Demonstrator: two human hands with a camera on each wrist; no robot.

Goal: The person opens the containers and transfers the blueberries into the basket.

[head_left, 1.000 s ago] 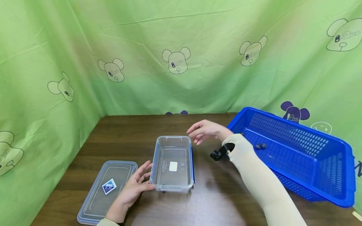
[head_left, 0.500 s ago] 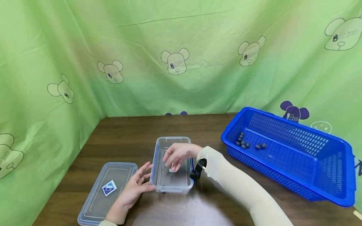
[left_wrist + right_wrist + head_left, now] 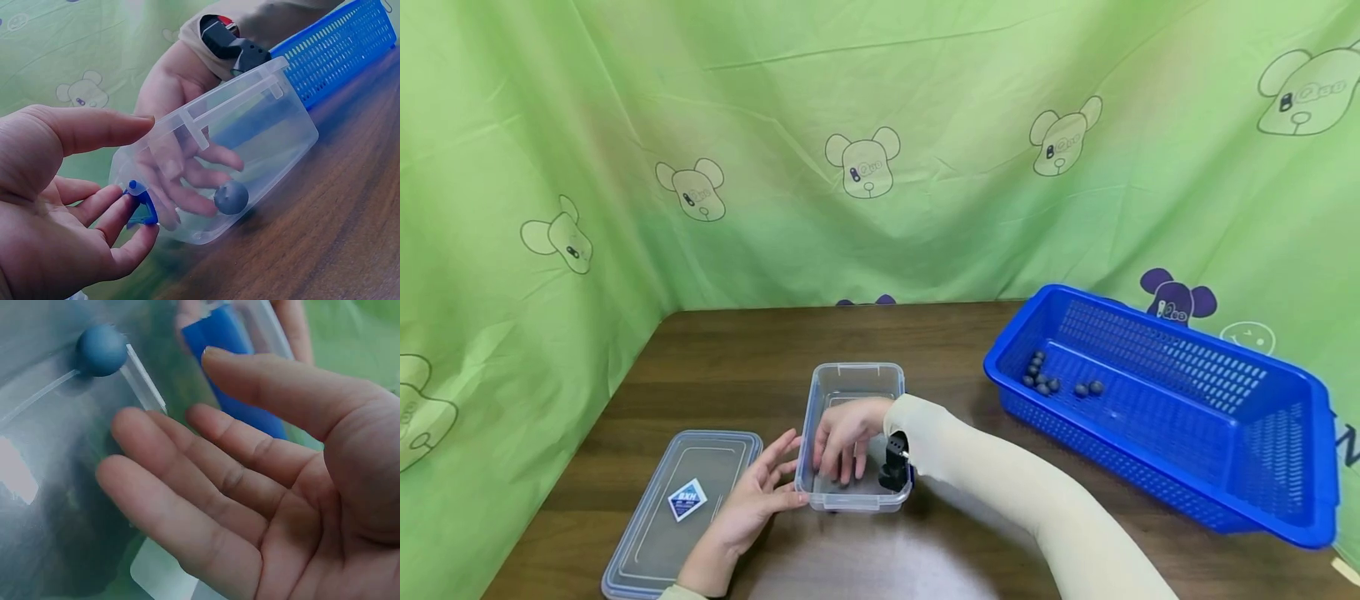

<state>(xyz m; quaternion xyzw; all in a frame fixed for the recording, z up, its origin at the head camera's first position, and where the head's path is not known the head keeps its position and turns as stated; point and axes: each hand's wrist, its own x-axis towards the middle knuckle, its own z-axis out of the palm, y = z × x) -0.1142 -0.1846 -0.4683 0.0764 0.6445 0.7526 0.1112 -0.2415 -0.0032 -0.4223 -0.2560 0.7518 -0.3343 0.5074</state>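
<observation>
My right hand (image 3: pixel 844 435) reaches down inside a clear plastic food box (image 3: pixel 853 502), its fingers spread and loosely bent. A small dark blue ball (image 3: pixel 231 197), much like a blueberry, lies on the box floor just off the fingertips; the right wrist view shows the ball (image 3: pixel 102 350) apart from the hand. At the box's left side, my left hand (image 3: pixel 758 496) rests with relaxed fingers. Its thumb lies by the rim and the other fingers touch a blue latch (image 3: pixel 142 207). The right hand partly covers the box floor in the head view.
A blue perforated basket (image 3: pixel 1172 467) stands at the right, with several dark balls (image 3: pixel 1042 383) at its left end. On the left lies a clear lid (image 3: pixel 700 458) bearing a blue and white label (image 3: pixel 687 499). Green printed cloth (image 3: pixel 865 242) hangs behind the wooden table (image 3: pixel 752 358).
My right hand has moved left from beside the basket, over the box, then down into it. It is now lower and nearer the box's front. The left hand has stayed at the box's side.
</observation>
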